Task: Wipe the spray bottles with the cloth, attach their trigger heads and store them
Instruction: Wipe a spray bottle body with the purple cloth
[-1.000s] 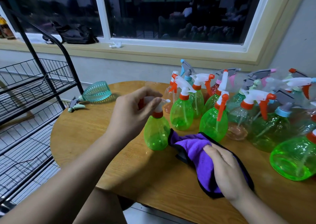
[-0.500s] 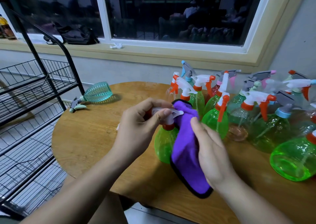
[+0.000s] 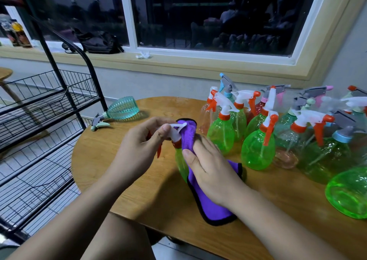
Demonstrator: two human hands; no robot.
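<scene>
Near the front edge of the desk (image 3: 139,190), a green spray bottle (image 3: 180,165) is steadied by the left hand (image 3: 139,150), its white trigger head (image 3: 174,129) being pinched, while the purple cloth (image 3: 210,206) is clasped round its translucent body by the right hand (image 3: 210,168). Wiping is judged under way, and rubbing strokes are called for next.

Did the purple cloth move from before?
Yes. The cloth lay flat on the table; now the right hand holds it up, leftward, against the green bottle.
</scene>
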